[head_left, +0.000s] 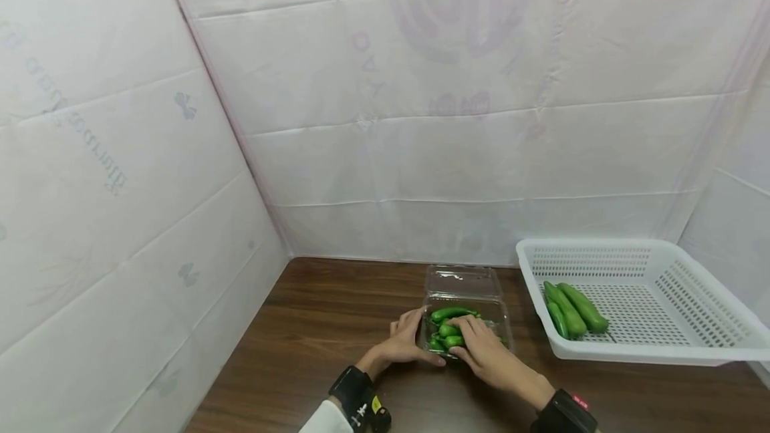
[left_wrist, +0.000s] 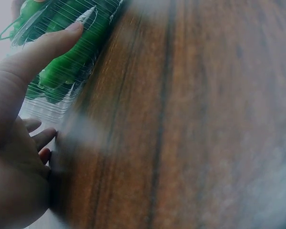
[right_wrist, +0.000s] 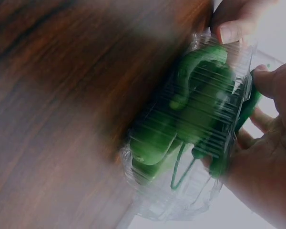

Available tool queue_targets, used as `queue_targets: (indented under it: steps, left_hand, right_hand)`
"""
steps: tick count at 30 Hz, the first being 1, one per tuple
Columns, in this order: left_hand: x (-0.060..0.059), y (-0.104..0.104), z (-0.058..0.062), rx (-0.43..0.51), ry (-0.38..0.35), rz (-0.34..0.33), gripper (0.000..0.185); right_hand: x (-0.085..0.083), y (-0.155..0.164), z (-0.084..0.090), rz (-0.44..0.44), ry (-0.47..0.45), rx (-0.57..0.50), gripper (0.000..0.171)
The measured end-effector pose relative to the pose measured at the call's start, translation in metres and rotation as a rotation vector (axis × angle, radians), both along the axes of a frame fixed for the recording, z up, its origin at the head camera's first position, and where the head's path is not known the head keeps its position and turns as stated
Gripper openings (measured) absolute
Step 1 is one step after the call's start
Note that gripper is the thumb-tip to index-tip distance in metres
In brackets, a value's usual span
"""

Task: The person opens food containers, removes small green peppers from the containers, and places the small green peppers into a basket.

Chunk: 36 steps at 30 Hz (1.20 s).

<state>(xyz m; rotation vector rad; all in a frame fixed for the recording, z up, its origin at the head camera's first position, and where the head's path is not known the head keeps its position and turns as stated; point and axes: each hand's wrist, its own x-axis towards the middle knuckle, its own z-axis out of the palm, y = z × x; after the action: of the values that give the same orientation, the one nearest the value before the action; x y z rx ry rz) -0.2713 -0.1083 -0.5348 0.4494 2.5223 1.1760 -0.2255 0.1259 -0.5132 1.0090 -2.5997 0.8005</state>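
A clear plastic clamshell container (head_left: 508, 327) stands on the table, its lid (head_left: 462, 282) folded back, with several green peppers (head_left: 448, 313) inside. My left hand (head_left: 404, 343) holds the container at its front left corner, its thumb along the front wall in the left wrist view. From the right, my right hand (head_left: 486, 355) reaches over the peppers. In the right wrist view, its thumb and curled fingers hold a dark green pepper (right_wrist: 249, 107) at the rim. More peppers (right_wrist: 200, 114) show through the ribbed wall. The right fingertips partly hide the contents.
A white perforated basket (head_left: 637, 355) stands to the right of the container, with 3 green peppers (head_left: 568, 309) at its left side. White sheeting (head_left: 385, 152) hangs behind and at the sides of the brown wooden table (head_left: 337, 299).
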Motion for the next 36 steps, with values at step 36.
queue_targets:
  steps: [36]
  left_hand:
    - [0.0,-0.002,0.001,-0.027,-0.021,0.0,0.118]
  right_hand:
    - [-0.013,0.008,0.054,-0.051,0.013,0.0,0.048]
